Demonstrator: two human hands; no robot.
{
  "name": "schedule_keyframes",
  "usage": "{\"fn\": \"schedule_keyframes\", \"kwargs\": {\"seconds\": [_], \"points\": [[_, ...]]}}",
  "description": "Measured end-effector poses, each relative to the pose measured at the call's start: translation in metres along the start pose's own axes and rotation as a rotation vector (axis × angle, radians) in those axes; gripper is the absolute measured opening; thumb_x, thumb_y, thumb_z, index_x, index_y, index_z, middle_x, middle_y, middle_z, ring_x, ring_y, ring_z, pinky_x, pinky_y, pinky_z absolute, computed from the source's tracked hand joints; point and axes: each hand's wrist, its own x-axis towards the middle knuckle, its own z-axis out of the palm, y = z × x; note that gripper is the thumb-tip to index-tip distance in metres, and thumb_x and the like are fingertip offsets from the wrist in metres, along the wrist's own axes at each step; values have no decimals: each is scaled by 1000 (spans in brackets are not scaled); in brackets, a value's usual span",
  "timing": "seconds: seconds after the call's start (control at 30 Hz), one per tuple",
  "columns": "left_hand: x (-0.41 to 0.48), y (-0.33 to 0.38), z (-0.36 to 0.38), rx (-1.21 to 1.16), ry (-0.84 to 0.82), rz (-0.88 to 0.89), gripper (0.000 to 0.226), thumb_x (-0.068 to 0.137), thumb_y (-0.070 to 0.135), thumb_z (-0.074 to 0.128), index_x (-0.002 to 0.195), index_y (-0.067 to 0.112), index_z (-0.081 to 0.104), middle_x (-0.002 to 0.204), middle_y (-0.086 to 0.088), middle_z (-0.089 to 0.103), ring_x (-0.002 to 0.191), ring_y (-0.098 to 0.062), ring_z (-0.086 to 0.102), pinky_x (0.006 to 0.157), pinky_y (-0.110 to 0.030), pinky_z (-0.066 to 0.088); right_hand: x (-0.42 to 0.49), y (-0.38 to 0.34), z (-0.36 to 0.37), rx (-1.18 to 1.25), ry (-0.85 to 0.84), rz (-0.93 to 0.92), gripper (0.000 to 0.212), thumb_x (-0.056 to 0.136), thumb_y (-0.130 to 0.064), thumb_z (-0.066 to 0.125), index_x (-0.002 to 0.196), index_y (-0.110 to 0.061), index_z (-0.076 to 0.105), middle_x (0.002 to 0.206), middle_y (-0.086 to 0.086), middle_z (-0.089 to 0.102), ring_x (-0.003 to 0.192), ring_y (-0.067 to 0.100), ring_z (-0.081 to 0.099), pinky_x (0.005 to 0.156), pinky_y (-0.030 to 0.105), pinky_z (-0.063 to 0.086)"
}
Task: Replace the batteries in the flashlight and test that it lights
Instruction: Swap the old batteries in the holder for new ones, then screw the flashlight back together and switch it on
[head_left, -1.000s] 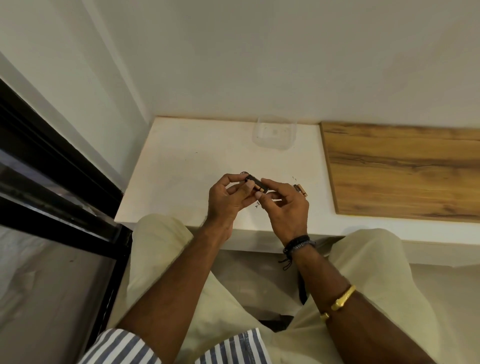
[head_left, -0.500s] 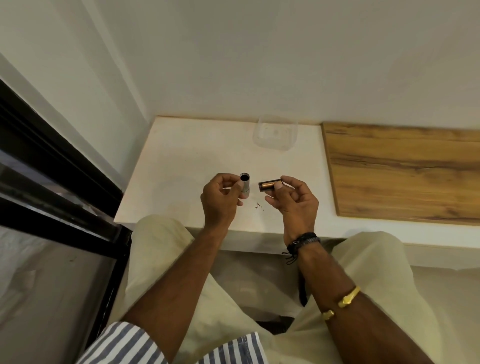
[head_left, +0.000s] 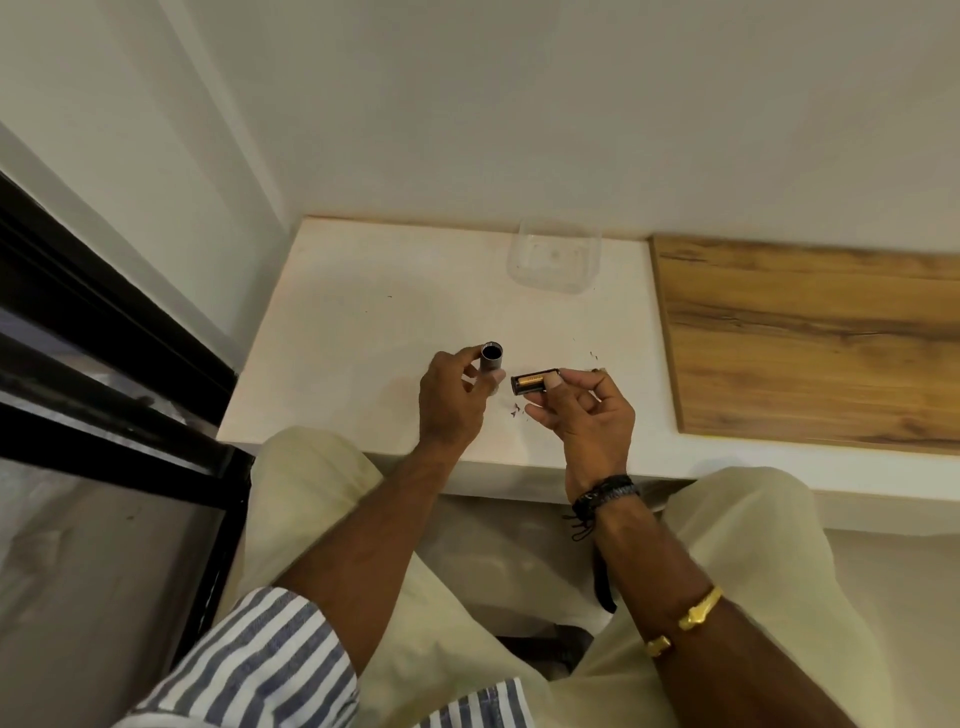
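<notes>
Here: left hand (head_left: 449, 400) grips flashlight tube (head_left: 492, 357), open end up; right hand (head_left: 587, 410) pinches battery holder (head_left: 535, 383).

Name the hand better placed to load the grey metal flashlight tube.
Probably the right hand: it pinches the black carrier with gold batteries just beside the open mouth of the grey flashlight tube, which the left hand grips.

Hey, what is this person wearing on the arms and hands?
The left hand and right hand are bare, no gloves. Blue-and-white striped sleeves end near the elbows. The right wrist has black braided bands with a dangling cord; a gold bangle sits higher on that forearm.
</notes>
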Motion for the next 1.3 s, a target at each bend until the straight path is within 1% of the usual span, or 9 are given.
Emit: {"fn": "schedule_keyframes", "kwargs": {"seconds": [0.07,0.13,0.23,0.53,0.67,0.83,1.0,1.2,1.3], "points": [[-1,2,-1,15,21,27,35,92,27,71,122,9,65,109,-14,61,85,-19,61,73,-29,55,1,0,-1,-2,1,-7,14,93,-5,71,105,-2,66,95,14,80,89,33,78,68,33,65],[-3,5,-2,18,20,84,32,92,22,70,120,8,64,115,-13,63,94,-21,62,77,-28,53,2,-1,-2,-1,6,-27,14,93,-5,72,105,-4,66,92,11,80,87,30,79,67,31,64],[-8,8,-6,43,-62,174,27,95,20,66,119,8,63,112,-8,71,101,-22,66,80,-25,50,4,-5,-4,5,17,-57,12,93,-6,72,103,-8,66,89,7,81,83,26,79,67,31,63],[-27,15,-6,274,-120,325,31,95,21,64,124,12,61,107,-8,67,98,-25,53,82,-42,50,3,-15,-9,-48,9,-145,14,92,-9,74,104,-13,67,91,10,80,87,27,79,70,34,65],[-31,19,-8,282,-114,357,31,94,20,65,124,13,61,105,-8,66,98,-26,53,80,-45,51,2,-16,-12,-110,32,-210,18,91,-10,76,107,-7,68,98,16,78,89,29,78,73,43,66],[-31,17,-9,278,-111,409,31,94,21,65,124,16,60,104,-6,66,97,-25,53,78,-47,52,2,-12,-13,-306,3,-295,19,87,-17,81,103,-13,73,94,3,79,84,19,77,74,45,66],[-29,17,-7,298,-78,446,33,93,23,66,125,18,58,103,-6,66,96,-25,54,75,-45,54,1,-1,-11,-386,12,-322,15,89,-19,79,102,-13,78,95,4,78,82,18,76,73,48,65],[-27,18,-7,302,-62,461,33,93,22,66,125,15,61,104,-7,67,96,-27,56,74,-45,55,1,7,-10,-439,14,-308,18,95,-23,72,107,-12,79,91,-5,76,79,15,75,71,43,66],[-26,17,-7,304,-74,452,35,92,18,68,126,11,63,105,-9,68,98,-29,56,76,-45,55,2,9,-10,-429,-2,-286,21,96,-23,71,108,-8,79,92,-1,76,83,19,76,70,39,66]]}}
